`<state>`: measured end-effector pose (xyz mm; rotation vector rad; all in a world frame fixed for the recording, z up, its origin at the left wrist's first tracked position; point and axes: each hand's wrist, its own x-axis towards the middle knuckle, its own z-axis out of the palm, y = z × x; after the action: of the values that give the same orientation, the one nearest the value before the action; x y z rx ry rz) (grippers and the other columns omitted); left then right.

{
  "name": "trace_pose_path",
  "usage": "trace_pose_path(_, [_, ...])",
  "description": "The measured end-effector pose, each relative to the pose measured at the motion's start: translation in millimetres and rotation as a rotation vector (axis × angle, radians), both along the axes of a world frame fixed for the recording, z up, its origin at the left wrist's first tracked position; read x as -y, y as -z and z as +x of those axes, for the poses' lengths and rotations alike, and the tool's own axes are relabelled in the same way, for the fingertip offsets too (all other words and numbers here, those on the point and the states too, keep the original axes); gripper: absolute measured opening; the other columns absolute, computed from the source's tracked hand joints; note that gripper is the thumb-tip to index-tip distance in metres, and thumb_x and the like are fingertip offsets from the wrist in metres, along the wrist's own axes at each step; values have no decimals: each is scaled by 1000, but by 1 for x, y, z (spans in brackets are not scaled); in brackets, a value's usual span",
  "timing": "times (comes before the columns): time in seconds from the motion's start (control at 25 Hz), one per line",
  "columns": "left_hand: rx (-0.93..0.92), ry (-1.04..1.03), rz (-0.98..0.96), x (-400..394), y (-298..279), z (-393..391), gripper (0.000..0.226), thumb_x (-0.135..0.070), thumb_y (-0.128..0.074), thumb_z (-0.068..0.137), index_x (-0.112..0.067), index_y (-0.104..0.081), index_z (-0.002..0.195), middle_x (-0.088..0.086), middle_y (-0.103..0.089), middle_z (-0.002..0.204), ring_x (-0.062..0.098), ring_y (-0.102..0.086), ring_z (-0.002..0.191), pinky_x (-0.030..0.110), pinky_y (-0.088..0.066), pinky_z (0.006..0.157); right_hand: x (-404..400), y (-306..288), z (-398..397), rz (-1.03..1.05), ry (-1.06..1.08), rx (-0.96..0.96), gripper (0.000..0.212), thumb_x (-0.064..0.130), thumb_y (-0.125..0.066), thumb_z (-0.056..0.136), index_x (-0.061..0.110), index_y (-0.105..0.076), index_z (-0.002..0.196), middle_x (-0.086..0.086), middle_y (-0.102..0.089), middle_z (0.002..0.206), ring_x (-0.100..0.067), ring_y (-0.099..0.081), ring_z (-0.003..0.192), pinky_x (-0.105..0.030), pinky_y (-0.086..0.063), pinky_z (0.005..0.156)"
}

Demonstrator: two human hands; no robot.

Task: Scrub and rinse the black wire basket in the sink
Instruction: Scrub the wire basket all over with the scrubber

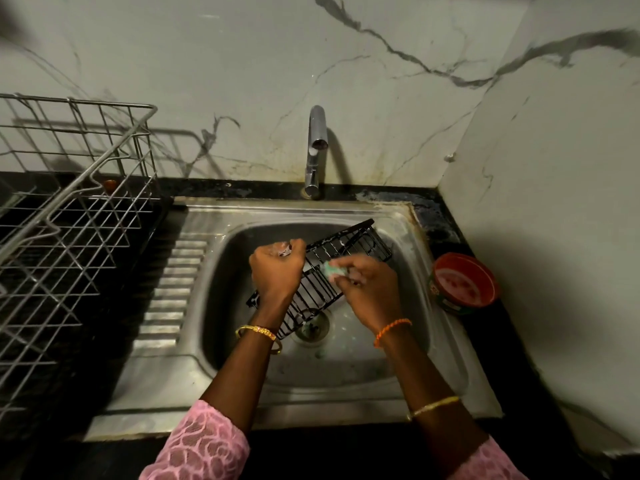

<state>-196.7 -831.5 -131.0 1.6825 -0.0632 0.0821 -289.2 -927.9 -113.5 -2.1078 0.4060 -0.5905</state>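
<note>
Sink [446, 344]: basket [349, 249] btwn hands [277, 268].

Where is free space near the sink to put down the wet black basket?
The ribbed drainboard, between the sink bowl and the steel dish rack, is bare. The sink's front rim is bare too. It is crowded on the right, where a red bowl sits by the wall.

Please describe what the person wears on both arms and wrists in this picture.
Both forearms are bare below pink lace-patterned sleeves. The left hand has a gold bangle with small coloured parts at the wrist. The right hand has an orange braided thread at the wrist and a thin gold bangle higher on the forearm.
</note>
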Motion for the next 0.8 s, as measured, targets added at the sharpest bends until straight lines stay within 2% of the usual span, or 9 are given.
trace_pose_path(0.16, [42,-10,-6,6,-7,-2,42,-7,-62,82,-20,-48,45,-2,-47,43,4,-37,35,23,-36,45,-2,0,9,-6,47,157,15,0,-70,75,10,-72,87,-2,-68,90,-5,-61,81,-13,-49,75])
trace_pose_path(0.32, [50,-26,-39,1,-11,4,40,-1,-60,84,-17,-48,49,-3,-45,44,2,-39,32,14,-33,37,1,36,-34,64,129,156,22,1,-72,72,21,-69,82,2,-68,88,-9,-65,85,-30,-52,77])
trace_pose_path(0.36, [52,-32,-50,0,-11,5,41,0,-59,84,-18,-47,49,-3,-45,45,2,-40,32,12,-32,37,2,37,-41,144,173,145,21,-3,-73,71,16,-69,81,0,-68,87,-5,-64,82,-28,-52,74])
trace_pose_path(0.44, [55,-22,-56,-1,-11,5,39,-1,-60,84,-17,-48,50,-2,-46,45,3,-42,33,13,-34,38,6,28,-39,305,228,152,16,-8,-70,73,1,-68,86,-9,-67,91,3,-63,78,-13,-49,68])
trace_pose_path(0.48, [57,-10,-44,-1,-10,3,38,-2,-60,84,-17,-50,50,-1,-47,46,4,-43,34,16,-37,39,10,20,-32,319,225,167,15,-6,-69,76,-3,-66,91,-12,-66,94,4,-62,78,-7,-46,66])
trace_pose_path(0.56, [58,10,-25,1,-7,-2,38,-5,-61,83,-17,-51,49,0,-48,45,5,-42,35,19,-38,41,12,3,-9,190,182,163,16,1,-68,80,0,-67,96,-7,-66,97,4,-60,78,-2,-44,65])
trace_pose_path(0.64, [71,20,-23,5,-6,-9,41,-5,-61,82,-19,-48,46,-3,-46,43,4,-39,33,17,-34,39,7,-6,15,103,148,176,14,4,-68,79,4,-67,94,-3,-65,95,-2,-59,81,-5,-47,70])
trace_pose_path(0.72, [79,7,-16,8,-6,-12,45,-4,-60,81,-21,-45,43,-6,-41,40,3,-34,32,16,-29,38,1,-2,29,128,136,216,14,-2,-69,76,5,-68,89,-2,-64,92,-10,-62,84,-15,-52,76])
trace_pose_path(0.8, [69,-19,-19,6,-5,-12,45,-4,-60,81,-20,-44,42,-5,-40,40,3,-32,32,17,-28,38,-1,9,26,133,146,216,14,-3,-70,75,8,-69,83,-2,-65,89,-11,-63,84,-15,-51,76])
